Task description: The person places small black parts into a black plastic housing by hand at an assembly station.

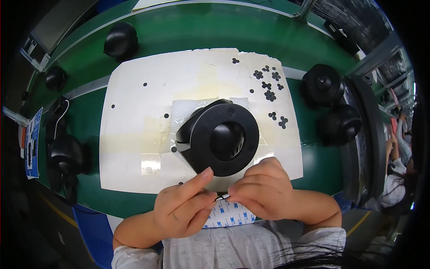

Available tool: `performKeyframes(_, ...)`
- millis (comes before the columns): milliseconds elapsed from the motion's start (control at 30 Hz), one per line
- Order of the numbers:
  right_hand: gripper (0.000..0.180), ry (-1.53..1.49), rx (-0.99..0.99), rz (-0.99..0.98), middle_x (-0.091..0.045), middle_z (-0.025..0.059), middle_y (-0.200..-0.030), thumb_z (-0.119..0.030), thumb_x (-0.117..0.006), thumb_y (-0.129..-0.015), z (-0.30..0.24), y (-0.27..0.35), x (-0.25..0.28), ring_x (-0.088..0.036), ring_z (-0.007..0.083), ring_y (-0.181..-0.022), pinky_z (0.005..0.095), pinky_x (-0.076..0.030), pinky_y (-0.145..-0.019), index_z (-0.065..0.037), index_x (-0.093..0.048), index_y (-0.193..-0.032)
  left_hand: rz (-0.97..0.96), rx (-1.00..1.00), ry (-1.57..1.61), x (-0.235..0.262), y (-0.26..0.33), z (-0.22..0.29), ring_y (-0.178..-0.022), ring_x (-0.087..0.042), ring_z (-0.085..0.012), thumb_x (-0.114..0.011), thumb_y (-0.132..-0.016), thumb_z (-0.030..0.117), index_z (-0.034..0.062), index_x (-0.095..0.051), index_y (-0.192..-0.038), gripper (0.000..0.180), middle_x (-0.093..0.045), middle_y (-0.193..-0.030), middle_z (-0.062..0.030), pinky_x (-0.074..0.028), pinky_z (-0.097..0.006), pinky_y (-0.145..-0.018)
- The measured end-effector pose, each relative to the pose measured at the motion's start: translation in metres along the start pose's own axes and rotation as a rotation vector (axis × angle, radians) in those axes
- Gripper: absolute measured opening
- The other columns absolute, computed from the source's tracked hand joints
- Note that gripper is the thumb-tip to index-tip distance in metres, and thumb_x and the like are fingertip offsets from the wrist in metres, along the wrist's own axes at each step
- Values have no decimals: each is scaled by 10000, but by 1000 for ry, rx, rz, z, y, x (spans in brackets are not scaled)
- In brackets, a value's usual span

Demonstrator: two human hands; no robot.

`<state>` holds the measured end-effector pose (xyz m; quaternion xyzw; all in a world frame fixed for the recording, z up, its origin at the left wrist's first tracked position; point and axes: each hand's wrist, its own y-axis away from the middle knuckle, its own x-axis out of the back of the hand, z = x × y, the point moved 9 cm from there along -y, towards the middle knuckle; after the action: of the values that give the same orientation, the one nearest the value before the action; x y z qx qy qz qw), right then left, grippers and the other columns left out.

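Close to my body, just below a black device housing, my left hand (179,208) and my right hand (266,188) meet fingertip to fingertip. Both pinch a small black-and-white piece (221,197); its exact shape is mostly covered by the fingers. My left index finger points up toward the housing's rim. The round black housing (248,141), with a wide flat ring and a dark domed centre, rests tilted on a translucent foam sheet (180,110). Under my fingertips, against my shirt, lies a white sheet of backing paper (233,216) with blue print.
A white board (130,130) covers the green table (192,29). Several black round pads (269,95) lie on its right, a few singly on its left. Black housings stand at right (321,83), left (66,154) and back left (121,40). Other people (396,179) sit far right.
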<state>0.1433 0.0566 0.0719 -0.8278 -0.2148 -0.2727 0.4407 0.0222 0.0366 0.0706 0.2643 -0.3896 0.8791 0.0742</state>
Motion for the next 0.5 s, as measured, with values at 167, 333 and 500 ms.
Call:
performKeyframes(167,255,140,125,48,-622,-5,-876,-140,-728,-604,-12,1,3,-530,143,-735,263,-330,-585,-95,-624,-833,-2,42,48,0,-3,-2,-620,-614,-195,-633,-669,-28,-39,-560,-814,163,-520,-1087,-278,-487,-231,-524)
performKeyframes(333,242,69,83,78,-624,-2,-894,-130,-725,-588,-7,0,2,-529,144,-750,266,-323,-594,-93,-635,-809,1,75,86,0,-2,-5,-690,-624,-209,-624,-684,-47,-49,-536,-826,167,-523,-1082,-275,-495,-230,-551)
performKeyframes(500,196,292,126,90,-623,5,-871,-120,-676,-573,-16,0,1,-524,140,-772,273,-314,-632,-95,-634,-762,5,114,120,0,-2,-6,-749,-621,-227,-623,-685,-51,-56,-531,-817,161,-525,-1077,-278,-495,-236,-595)
